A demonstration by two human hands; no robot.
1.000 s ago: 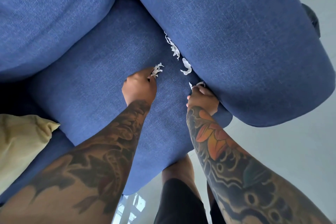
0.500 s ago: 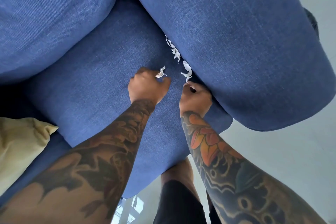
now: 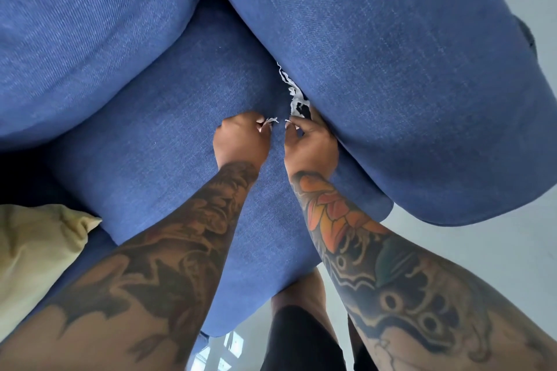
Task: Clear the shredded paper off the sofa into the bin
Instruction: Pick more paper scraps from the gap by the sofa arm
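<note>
Both hands work on the blue sofa seat. The left hand is curled, pinching a scrap of paper at its fingertips. The right hand (beside the armrest) seems to pinch a tiny bit too. More shredded paper sits in the crease just above it.

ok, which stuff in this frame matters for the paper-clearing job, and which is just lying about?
Part of the job:
- left hand, pinching a paper scrap
- right hand, pinching a small scrap
- shredded paper in the gap beside the armrest
- seat cushion

Just lying about:
- yellow pillow
- back cushion

No bin in view.
</note>
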